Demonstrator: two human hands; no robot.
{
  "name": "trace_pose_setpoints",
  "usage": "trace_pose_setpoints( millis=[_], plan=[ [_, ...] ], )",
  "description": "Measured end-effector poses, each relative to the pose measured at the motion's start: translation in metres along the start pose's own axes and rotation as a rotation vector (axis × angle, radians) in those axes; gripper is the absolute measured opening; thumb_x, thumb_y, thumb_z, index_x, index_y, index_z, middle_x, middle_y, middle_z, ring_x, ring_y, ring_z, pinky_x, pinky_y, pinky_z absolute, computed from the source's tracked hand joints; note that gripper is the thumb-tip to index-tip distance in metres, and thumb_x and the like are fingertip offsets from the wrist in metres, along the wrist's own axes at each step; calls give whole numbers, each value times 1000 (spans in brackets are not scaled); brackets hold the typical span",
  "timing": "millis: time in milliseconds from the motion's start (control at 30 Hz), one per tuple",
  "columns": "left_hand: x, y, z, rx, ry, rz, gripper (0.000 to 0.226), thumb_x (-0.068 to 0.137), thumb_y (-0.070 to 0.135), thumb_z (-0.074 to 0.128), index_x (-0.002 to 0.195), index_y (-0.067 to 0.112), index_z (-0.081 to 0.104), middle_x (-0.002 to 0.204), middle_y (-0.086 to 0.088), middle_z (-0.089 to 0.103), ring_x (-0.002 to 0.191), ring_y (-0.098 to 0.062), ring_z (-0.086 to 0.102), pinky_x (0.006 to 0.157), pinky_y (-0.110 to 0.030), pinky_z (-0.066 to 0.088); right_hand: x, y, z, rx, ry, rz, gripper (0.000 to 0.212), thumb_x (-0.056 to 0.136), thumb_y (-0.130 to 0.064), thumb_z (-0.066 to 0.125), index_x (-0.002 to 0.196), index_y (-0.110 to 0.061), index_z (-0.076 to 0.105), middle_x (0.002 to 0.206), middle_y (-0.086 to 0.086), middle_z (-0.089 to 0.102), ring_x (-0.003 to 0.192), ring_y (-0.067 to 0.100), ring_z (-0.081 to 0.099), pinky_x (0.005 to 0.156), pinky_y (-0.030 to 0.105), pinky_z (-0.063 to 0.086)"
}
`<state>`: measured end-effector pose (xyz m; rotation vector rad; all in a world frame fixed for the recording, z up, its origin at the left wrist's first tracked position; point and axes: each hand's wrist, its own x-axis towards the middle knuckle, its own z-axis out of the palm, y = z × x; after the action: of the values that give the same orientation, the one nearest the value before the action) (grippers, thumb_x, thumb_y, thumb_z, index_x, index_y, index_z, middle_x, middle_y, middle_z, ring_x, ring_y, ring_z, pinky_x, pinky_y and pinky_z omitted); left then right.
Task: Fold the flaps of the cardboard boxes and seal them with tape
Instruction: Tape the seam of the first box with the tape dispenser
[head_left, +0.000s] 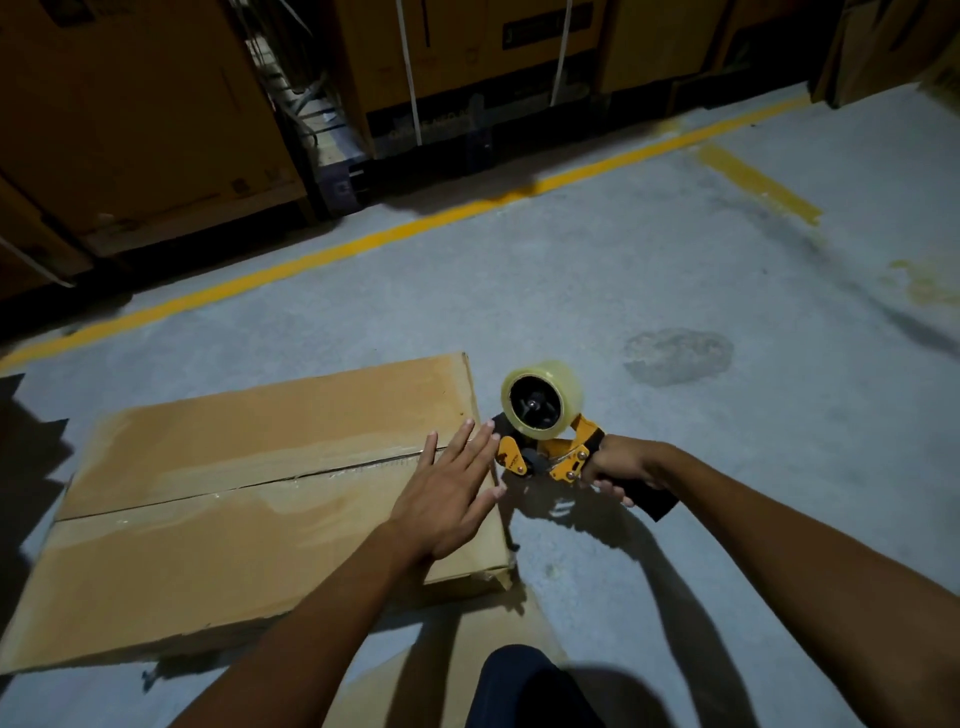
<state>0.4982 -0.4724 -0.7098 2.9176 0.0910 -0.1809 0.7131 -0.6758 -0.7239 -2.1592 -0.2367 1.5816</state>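
Left hand (451, 486) flat at box (234, 499) edge, tape dispenser (550, 436) just beside.

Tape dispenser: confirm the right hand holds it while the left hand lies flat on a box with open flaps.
Wrong: in the head view the box has its flaps folded shut. The right hand holds the tape dispenser, the left hand lies flat.

Brown cardboard box (234, 519) lies flat on floor (675, 260), flaps folded shut, seam across top. Yellow/blk tape dispenser (550, 454) w/ clear roll (563, 379) upright, just off box's rt edge.
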Motion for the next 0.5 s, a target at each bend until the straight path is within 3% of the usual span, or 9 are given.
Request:
trace_pose_setpoints(
  millis=[67, 167, 300, 400, 500],
  plan=[
    [6, -11, -2, 11, -7, 66, 63, 103, 56, 12, 158, 27, 19, 166, 9, 1, 151, -10, -18, 123, -48, -7, 9, 0, 7, 100, 4, 9, 37, 89, -14, 67, 55, -16, 52, 54, 2, 46, 44, 15, 40, 49, 25, 38],
    [22, -22, -12, 34, -1, 199, 62, 102, 57, 11, 135, 24, 53, 153, 4, 41, 154, -19, 4, 124, -52, 6, 29, 0, 23, 295, 15, -2, 33, 93, -15, 63, 62, -15, 52, 54, 2, 47, 45, 15, 44, 49, 25, 42],
    [50, -31, -21, 67, -37, 415, 51, 104, 50, 21, 112, 27, 66, 125, 4, 64, 144, -23, 35, 121, -55, 13, 64, 1, 48, 670, -47, 30, 34, 99, -17, 51, 66, -15, 46, 57, 2, 42, 50, 16, 41, 51, 26, 36],
    [65, -29, -18, 133, -1, 399, 62, 103, 49, 17, 82, 24, 69, 86, 9, 65, 111, -16, 56, 119, -50, 18, 92, 8, 60, 880, -43, 60, 32, 97, -16, 51, 65, -13, 46, 56, 3, 44, 49, 18, 45, 49, 24, 38],
    [73, -27, -7, 148, 128, 404, 46, 97, 36, 32, 61, 21, 56, 63, 11, 49, 78, -15, 48, 107, -51, 34, 113, 15, 67, 1011, -44, 107, 31, 94, -15, 53, 63, -10, 50, 56, 5, 49, 45, 19, 51, 45, 22, 43]
  ],
)
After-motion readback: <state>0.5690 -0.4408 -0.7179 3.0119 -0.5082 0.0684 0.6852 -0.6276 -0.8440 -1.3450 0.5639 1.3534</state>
